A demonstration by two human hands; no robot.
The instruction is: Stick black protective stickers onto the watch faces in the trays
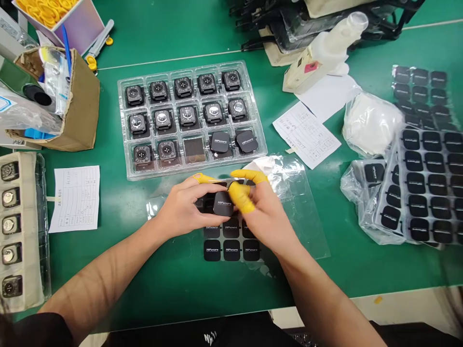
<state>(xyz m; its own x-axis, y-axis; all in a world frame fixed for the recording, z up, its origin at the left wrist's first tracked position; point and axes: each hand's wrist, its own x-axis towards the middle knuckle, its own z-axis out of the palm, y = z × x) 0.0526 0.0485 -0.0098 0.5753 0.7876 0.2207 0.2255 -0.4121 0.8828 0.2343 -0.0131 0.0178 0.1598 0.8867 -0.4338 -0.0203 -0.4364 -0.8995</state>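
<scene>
My left hand (184, 205) is closed around the sides of a black square smartwatch (223, 205), with the "HiFuture" lettering facing up. My right hand (265, 209), with yellow finger cots on thumb and finger, closes on the watch's right edge; the exact contact is partly hidden and a little blurred. Beneath both hands lies a sheet of black square "HiFuture" stickers (231, 250) on clear film. Just beyond stands a clear plastic tray (193, 169) of watches, most with the sensor back up. Two front-row watches (220, 142) show "HiFuture" covers; the compartment left of them holds no watch.
On the right lie more sticker sheets (419, 207), a plastic bag of white material (374, 125), a white bottle (325, 53) and a paper form (307, 132). A cardboard box (85, 103) and another watch tray (27, 231) occupy the left. Black trays (289, 29) are stacked behind.
</scene>
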